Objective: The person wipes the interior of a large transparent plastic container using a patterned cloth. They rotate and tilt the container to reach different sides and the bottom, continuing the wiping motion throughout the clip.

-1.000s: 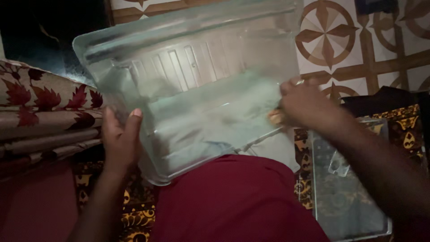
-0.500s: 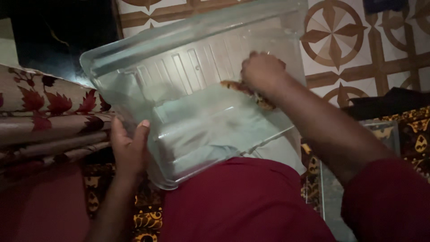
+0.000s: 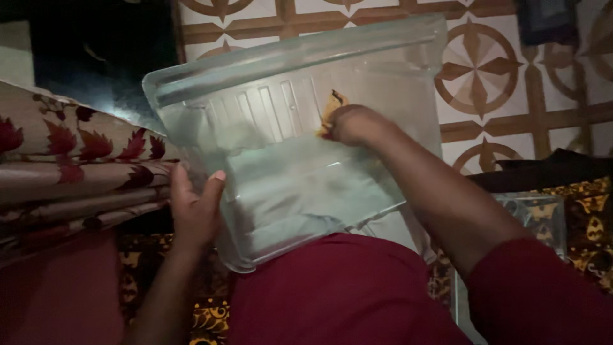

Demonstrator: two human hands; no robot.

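Clear plastic bin (image 3: 300, 160), big and ribbed like a fridge drawer, is filling the middle of the view, tilted with its open side facing the person and its lower edge resting on the lap in dark red cloth (image 3: 338, 294) at 6 o'clock. That tilt probably is keeping the inside within reach while the lap is taking the weight. Patterned tile floor (image 3: 511, 83) is showing at 1 to 3 o'clock, a leaf-print folded fabric (image 3: 76, 166) is lying at 9 o'clock, and another clear plastic piece (image 3: 536, 217) is sitting on the patterned mat at 4 o'clock.

Left hand (image 3: 195, 207) is bracing the bin's left wall at 8 o'clock, fingers wrapped round the outside, thumb lying along the rim, gripping it steady. Right hand (image 3: 354, 124) is reaching into the bin at about 12 o'clock, fingers curled tight and pressing a small orange-yellow cloth (image 3: 332, 108) against the ribbed back wall; only a corner of the cloth is showing past the knuckles. Low light, so the fingertips themselves are hard to make out.
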